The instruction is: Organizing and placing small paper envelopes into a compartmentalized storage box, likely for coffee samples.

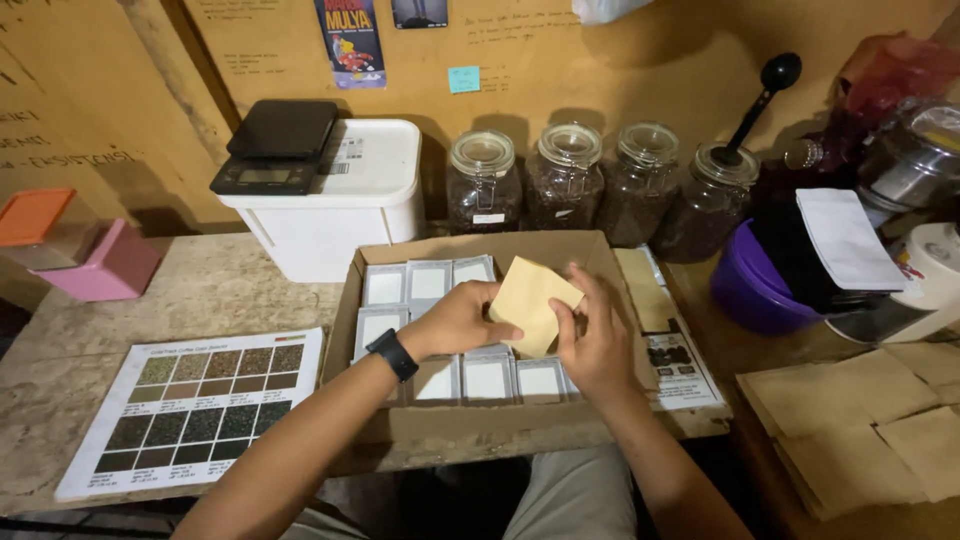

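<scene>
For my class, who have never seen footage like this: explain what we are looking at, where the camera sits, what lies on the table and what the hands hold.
There is one picture, from a camera on a person's head, looking down at their own bare hands. The left hand, with a black wristband, and the right hand together hold a tan paper pouch above an open cardboard box of small white-fronted packets. On the wooden table lie a printed chart, a white tub bearing a black scale, four glass jars and more tan pouches.
</scene>
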